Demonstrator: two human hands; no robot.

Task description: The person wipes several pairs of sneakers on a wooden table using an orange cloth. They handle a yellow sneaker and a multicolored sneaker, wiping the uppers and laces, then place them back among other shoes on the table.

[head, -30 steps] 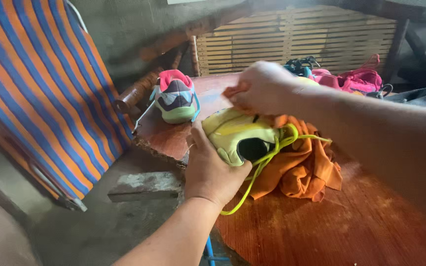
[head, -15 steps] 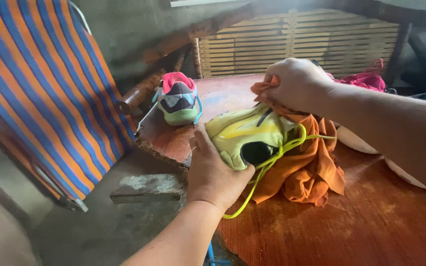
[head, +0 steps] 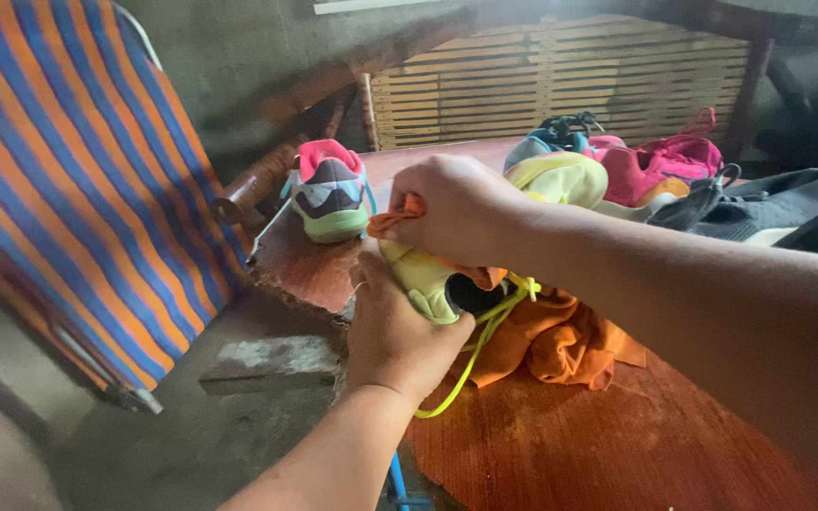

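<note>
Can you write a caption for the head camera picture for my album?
Left hand holds a yellow shoe while the right hand presses an orange cloth on it.

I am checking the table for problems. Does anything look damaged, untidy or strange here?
The wooden table has a broken, ragged edge near the left hand, beside the pink and green shoe. The yellow shoe has a loose lace hanging over the edge. The right hand pinches the orange cloth.

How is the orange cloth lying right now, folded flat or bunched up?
Bunched up. The orange cloth lies crumpled on the wooden table, one end pinched in the right hand over the yellow shoe.
</note>
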